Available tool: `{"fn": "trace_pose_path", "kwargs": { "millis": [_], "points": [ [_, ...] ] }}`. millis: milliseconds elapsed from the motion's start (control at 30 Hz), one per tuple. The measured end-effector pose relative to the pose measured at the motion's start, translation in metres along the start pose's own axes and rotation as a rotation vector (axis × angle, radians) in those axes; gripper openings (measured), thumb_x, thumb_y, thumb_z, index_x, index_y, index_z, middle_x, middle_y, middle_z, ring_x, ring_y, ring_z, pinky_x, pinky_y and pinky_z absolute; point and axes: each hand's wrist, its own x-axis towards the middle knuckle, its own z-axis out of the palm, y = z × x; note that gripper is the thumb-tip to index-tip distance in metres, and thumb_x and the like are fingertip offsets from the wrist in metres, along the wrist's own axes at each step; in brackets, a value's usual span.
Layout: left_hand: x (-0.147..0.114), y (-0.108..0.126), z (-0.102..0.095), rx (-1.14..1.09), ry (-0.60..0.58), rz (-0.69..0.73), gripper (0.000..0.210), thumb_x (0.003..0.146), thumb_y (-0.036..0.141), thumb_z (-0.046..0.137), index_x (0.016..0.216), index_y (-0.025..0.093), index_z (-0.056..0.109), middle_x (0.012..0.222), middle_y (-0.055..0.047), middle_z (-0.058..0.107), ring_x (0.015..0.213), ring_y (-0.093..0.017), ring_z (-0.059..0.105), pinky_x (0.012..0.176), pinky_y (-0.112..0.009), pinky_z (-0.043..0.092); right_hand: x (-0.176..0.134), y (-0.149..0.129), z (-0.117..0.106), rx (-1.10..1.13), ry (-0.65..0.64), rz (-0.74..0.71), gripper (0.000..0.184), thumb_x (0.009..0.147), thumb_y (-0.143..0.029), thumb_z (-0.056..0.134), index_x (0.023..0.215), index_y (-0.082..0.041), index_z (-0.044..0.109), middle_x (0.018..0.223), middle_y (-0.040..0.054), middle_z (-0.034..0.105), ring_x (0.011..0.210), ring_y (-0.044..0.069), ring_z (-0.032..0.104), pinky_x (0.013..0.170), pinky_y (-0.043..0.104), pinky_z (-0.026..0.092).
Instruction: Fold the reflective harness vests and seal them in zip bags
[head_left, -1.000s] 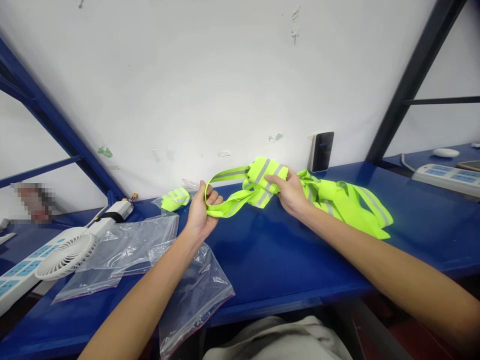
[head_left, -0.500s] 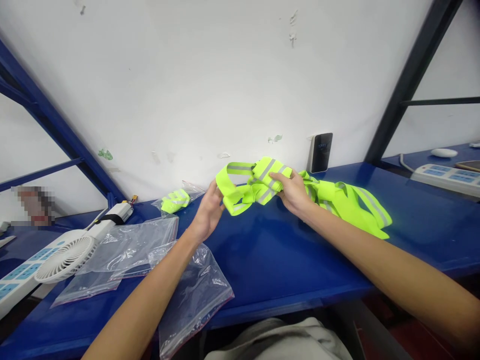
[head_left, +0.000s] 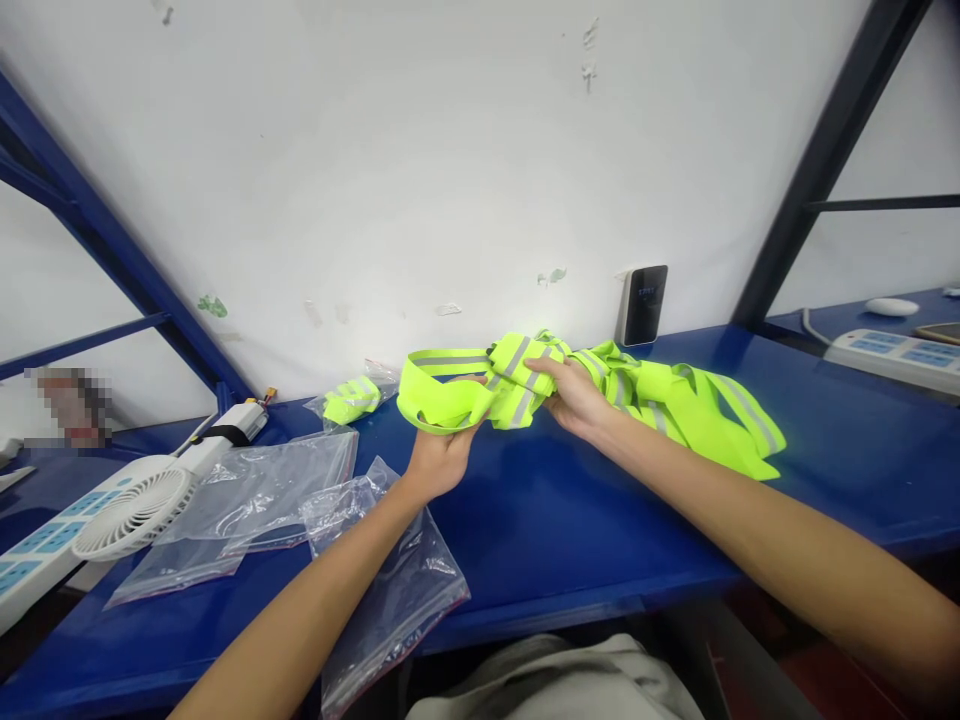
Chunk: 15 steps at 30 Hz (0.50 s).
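A bundle of neon yellow-green reflective strap (head_left: 517, 375) with grey stripes is held just above the blue table. My right hand (head_left: 577, 395) grips its folded part, thumb on top. At the left end the strap opens into a loop, and my left hand (head_left: 442, 455) holds that loop from below, its fingers partly hidden behind the fabric. To the right, more loose reflective straps (head_left: 682, 400) lie heaped on the table behind my right forearm; whether they join the held bundle I cannot tell.
Clear zip bags (head_left: 397, 580) lie left on the blue table (head_left: 555, 530). Behind them sits a small bag holding folded neon strap (head_left: 351, 400). A white fan (head_left: 135, 508) rests by a power strip (head_left: 45, 550). A dark-screened device (head_left: 643, 305) leans against the wall.
My left hand has moved right and lower, from the loop's outer side to beneath it. The held bundle has shifted slightly left and down, with my right hand still gripping it.
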Motion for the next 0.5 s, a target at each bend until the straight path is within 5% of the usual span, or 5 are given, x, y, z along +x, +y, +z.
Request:
{"fn": "trace_pose_path", "kwargs": {
  "millis": [100,200,367,500],
  "points": [
    [-0.002,0.000,0.003,-0.029,-0.060,-0.040,0.025,0.088,0.039,0.068,0.107,0.023,0.074,0.109,-0.006,0.076,0.125,-0.027,0.061,0.117,-0.045,0.039,0.005,-0.002,-0.003,-0.001,0.024,0.019,0.026,0.070,-0.015,0.077,0.095,-0.019,0.068,0.101,0.0060,0.078,0.095,0.026,0.074,0.083,0.041,0.062],
    [0.001,-0.007,0.006,-0.162,0.062,-0.141,0.030,0.088,0.045,0.069,0.104,0.020,0.072,0.098,-0.006,0.076,0.114,-0.025,0.066,0.112,-0.042,0.045,0.003,-0.002,-0.002,0.026,-0.012,0.038,0.024,0.074,-0.015,0.075,0.097,-0.018,0.070,0.107,0.0074,0.077,0.101,0.026,0.073,0.086,0.040,0.062],
    [0.010,-0.009,0.013,-0.569,0.229,-0.358,0.034,0.074,0.045,0.082,0.086,0.018,0.065,0.070,0.002,0.066,0.064,-0.013,0.061,0.072,-0.029,0.055,-0.005,0.003,0.006,0.085,-0.145,0.124,0.023,0.078,-0.015,0.072,0.100,-0.015,0.072,0.113,0.0087,0.076,0.106,0.027,0.072,0.090,0.037,0.062],
    [0.011,-0.006,0.018,-0.633,0.379,-0.416,0.032,0.074,0.039,0.081,0.092,0.018,0.066,0.092,-0.001,0.071,0.077,-0.013,0.064,0.075,-0.026,0.054,-0.006,0.004,0.008,0.115,-0.028,0.054,0.024,0.076,-0.013,0.075,0.100,-0.016,0.072,0.107,0.0073,0.078,0.099,0.024,0.074,0.084,0.035,0.064]
  ]
}}
